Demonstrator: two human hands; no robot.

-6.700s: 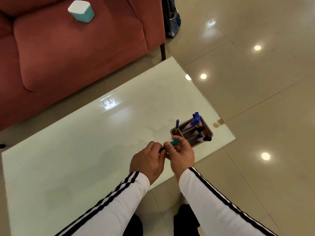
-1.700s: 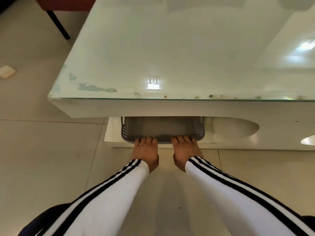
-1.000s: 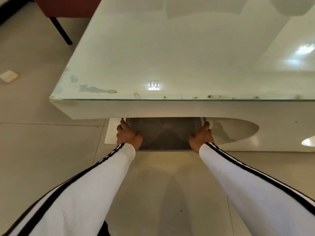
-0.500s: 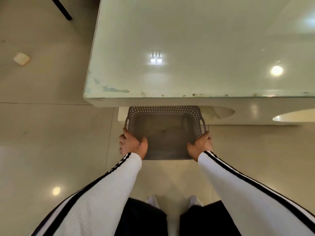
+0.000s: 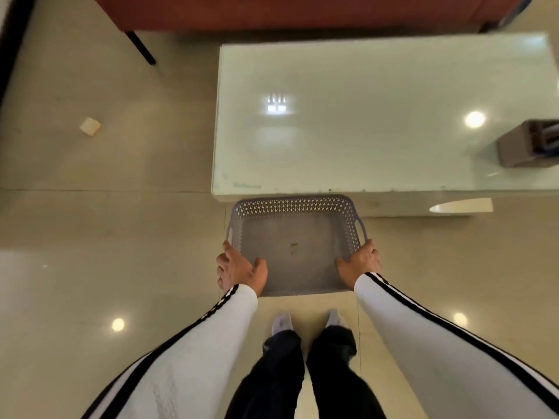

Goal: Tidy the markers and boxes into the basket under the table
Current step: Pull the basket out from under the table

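Observation:
A grey perforated plastic basket is out from under the white glass-topped table, in front of its near edge. Nothing lies in the basket. My left hand grips its near left corner, thumb inside the rim. My right hand grips the near right corner the same way. A brown marker holder box stands on the table at the far right, partly cut off by the frame; markers show dimly inside it.
A red sofa with a black leg runs along the far side. A small pale block lies on the tiled floor to the left. My feet stand just behind the basket.
Both hands have pulled the basket out from under the table toward me, and my view has risen, bringing the marker holder and sofa into sight.

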